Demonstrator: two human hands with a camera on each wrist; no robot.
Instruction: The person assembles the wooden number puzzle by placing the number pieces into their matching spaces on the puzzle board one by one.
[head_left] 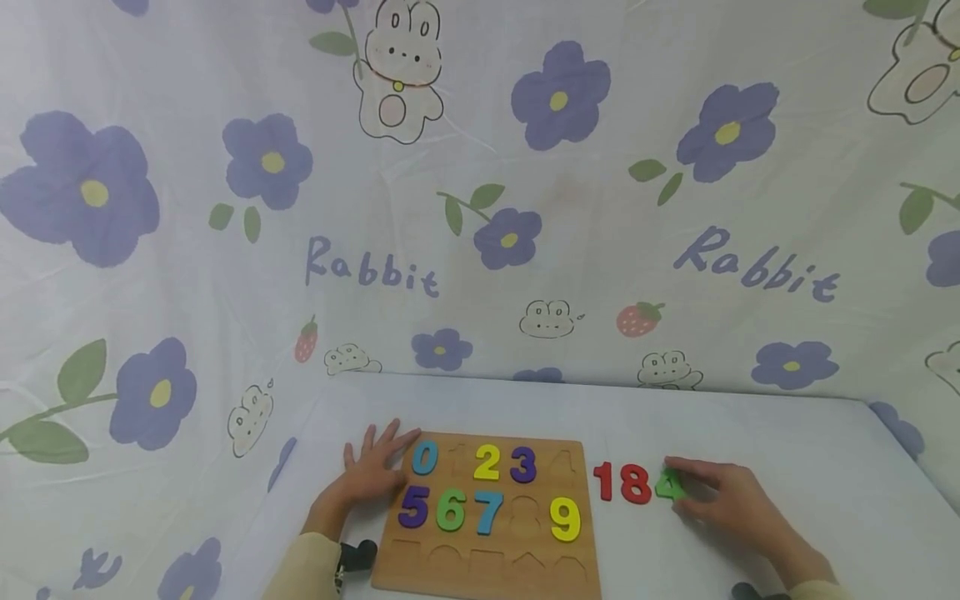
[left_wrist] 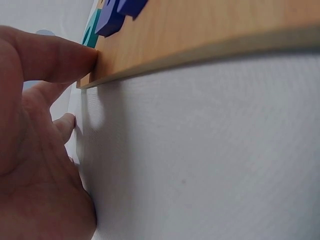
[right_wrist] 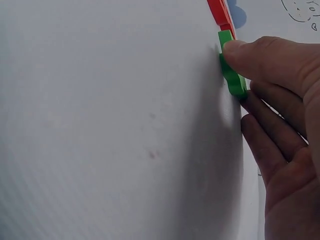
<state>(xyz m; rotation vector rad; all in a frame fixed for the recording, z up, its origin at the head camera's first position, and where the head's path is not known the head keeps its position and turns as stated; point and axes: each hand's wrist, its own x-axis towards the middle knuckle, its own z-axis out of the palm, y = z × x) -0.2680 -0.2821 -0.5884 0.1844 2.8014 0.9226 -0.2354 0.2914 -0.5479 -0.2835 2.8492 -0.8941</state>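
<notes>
On the white table lies a wooden number board [head_left: 457,541] holding several coloured digits. My left hand [head_left: 370,473] rests at its upper left corner, fingers spread; in the left wrist view the thumb [left_wrist: 60,57] touches the board's edge. Right of the board, my right hand [head_left: 738,504] pinches a green number 4 [head_left: 667,484] between thumb and fingers. The right wrist view shows the 4 [right_wrist: 231,75] at the table surface; whether it is lifted I cannot tell. Beside it lie a red 1 [head_left: 604,481] and a red 8 [head_left: 636,484].
Recesses for 1, 4 and 8 [head_left: 528,515] show bare in the board, as do several shape outlines in its bottom row. A purple 5 [head_left: 413,507] and a blue 0 [head_left: 424,457] sit near the left hand. A rabbit-print cloth [head_left: 600,208] hangs behind the table.
</notes>
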